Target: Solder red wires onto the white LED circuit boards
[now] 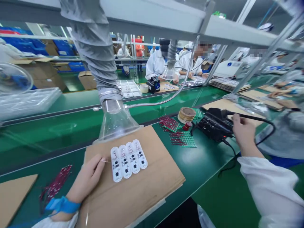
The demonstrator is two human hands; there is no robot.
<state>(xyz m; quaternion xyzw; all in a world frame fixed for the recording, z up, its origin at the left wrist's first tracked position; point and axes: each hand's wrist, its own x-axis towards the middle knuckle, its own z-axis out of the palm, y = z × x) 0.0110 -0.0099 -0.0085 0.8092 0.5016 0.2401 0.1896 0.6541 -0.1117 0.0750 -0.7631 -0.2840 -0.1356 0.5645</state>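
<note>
Four white oval boards are lying side by side on a brown cardboard sheet, their long axes running away from the person and leaning slightly left at the far ends. Dark components are sitting toward their near ends, and small reddish wires are curling near their far ends. The left hand is pinching a thin pale strand between thumb and forefinger, the strand pointing right toward the leftmost board. The right hand is curling its fingers beside the black device, near its black cable; whether it is gripping anything is hard to tell. The boards are resting between the hands, just right of the left hand and well apart from the right one.
</note>
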